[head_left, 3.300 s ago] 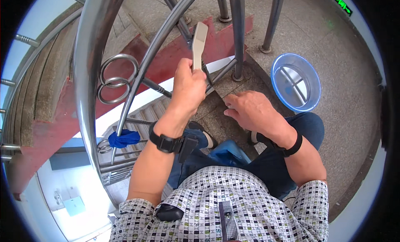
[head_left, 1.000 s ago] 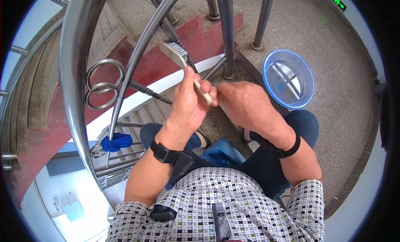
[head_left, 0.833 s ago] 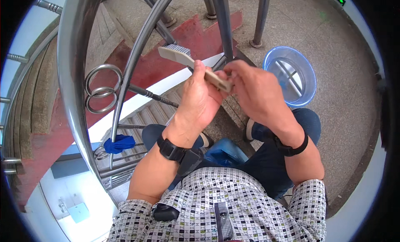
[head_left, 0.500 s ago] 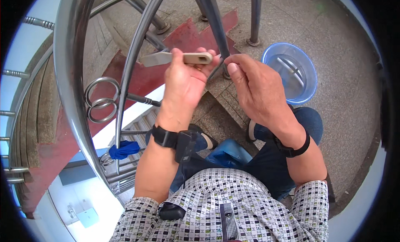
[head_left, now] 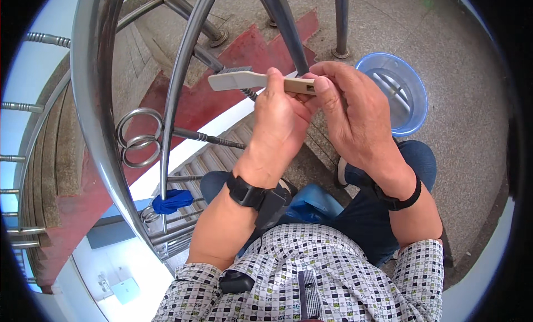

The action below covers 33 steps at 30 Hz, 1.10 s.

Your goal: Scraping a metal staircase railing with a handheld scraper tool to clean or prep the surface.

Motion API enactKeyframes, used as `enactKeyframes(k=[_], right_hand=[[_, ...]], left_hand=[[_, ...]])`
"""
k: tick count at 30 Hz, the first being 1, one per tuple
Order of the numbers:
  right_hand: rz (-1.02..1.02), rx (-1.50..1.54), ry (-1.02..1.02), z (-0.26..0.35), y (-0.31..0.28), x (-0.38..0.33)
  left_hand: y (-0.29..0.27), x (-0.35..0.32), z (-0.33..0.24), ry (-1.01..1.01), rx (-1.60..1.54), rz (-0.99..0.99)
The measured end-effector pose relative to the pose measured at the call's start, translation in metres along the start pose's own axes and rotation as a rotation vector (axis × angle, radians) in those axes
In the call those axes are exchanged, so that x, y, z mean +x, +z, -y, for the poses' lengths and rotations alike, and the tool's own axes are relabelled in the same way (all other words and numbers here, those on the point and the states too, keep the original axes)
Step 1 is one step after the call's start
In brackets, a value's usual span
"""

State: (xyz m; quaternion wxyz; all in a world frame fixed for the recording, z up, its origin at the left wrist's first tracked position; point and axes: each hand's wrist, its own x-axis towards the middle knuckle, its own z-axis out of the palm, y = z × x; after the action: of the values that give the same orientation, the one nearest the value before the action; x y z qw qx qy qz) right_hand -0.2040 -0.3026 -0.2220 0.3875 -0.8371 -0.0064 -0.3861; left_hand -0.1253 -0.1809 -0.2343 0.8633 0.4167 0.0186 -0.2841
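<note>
A flat beige brush (head_left: 244, 79) with a short bristle row at its far left end lies level in front of me, over the stair railing. My left hand (head_left: 280, 114) grips its handle from below. My right hand (head_left: 355, 111) pinches the handle's right end with thumb and fingers. Both wrists wear dark bands. The shiny steel railing (head_left: 94, 100) curves past on the left, its slanted bars (head_left: 186, 72) just behind the brush head.
A clear blue plastic bucket (head_left: 413, 97) stands on the stone landing at right. A blue cloth (head_left: 172, 201) hangs on the lower railing bars. Red-painted stair edges (head_left: 222, 94) and a decorative double ring (head_left: 139, 136) lie beyond the railing; the stairwell drops away at left.
The brush has come up from the lower railing bar and turned level. My right hand, earlier resting low, now holds the handle's end together with my left hand.
</note>
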Motion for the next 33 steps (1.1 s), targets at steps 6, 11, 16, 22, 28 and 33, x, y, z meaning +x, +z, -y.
enactKeyframes(k=[6, 11, 16, 22, 28, 33], right_hand=[[0.127, -0.021, 0.058, 0.009, -0.006, 0.0], [0.123, -0.039, 0.037, 0.01, -0.006, -0.001], [0.108, -0.055, 0.02, 0.01, -0.004, -0.002], [-0.038, -0.041, -0.042, 0.002, 0.002, 0.0], [0.051, -0.069, -0.018, 0.006, -0.001, 0.001], [0.033, -0.046, -0.042, 0.004, -0.002, 0.0]], left_hand=[[-0.034, 0.023, -0.045, 0.114, -0.041, -0.058], [-0.045, 0.018, -0.051, 0.104, -0.065, -0.071], [-0.016, 0.004, -0.018, 0.043, 0.017, -0.05], [-0.001, 0.007, -0.005, 0.008, 0.0, 0.013], [-0.024, 0.016, -0.032, 0.093, 0.01, -0.092], [-0.076, -0.002, -0.036, 0.08, 0.037, -0.179]])
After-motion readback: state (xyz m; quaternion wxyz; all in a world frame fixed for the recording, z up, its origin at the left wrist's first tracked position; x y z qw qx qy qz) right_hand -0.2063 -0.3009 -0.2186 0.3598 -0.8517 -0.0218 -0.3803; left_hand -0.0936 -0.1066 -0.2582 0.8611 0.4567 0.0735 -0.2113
